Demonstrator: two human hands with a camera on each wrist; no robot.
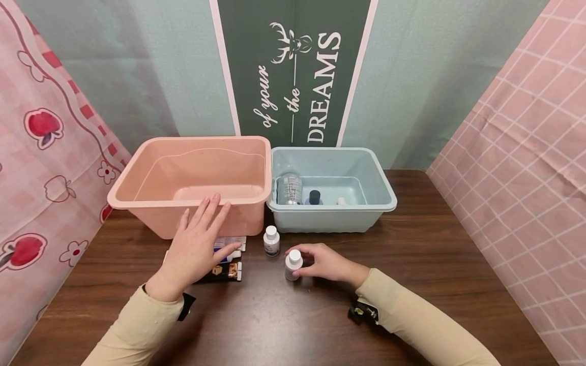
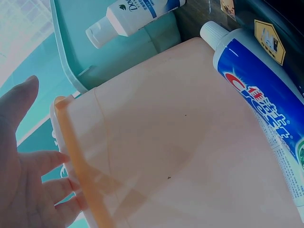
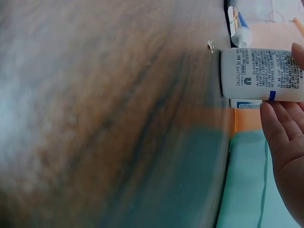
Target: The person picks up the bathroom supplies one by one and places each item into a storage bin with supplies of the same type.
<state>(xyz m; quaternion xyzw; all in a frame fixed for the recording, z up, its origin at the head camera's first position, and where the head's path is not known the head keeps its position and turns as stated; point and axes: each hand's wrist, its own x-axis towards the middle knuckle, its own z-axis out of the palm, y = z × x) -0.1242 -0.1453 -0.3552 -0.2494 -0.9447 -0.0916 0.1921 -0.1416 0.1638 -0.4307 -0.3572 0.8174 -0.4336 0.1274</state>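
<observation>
My right hand (image 1: 327,262) holds a small white bottle (image 1: 292,270) with a white cap, thumb on one side and fingers on the other. The bottle stands upright on the table; its printed back label shows in the right wrist view. A second small white bottle (image 1: 271,243), marked Dove in the left wrist view, stands just behind it to the left. My left hand (image 1: 194,249) spreads its fingers at the front rim of the pink bin (image 1: 192,204). Under and beside that hand lie a blue-and-white toothpaste tube (image 2: 256,90) and a black tube (image 1: 224,271), partly hidden.
Right of the pink bin stands a light blue bin (image 1: 329,221). Inside it are a clear bottle (image 1: 290,188), a dark-capped bottle (image 1: 314,197) and a small white item (image 1: 341,201). Curtains border the brown wooden table (image 1: 274,325) at the back and sides.
</observation>
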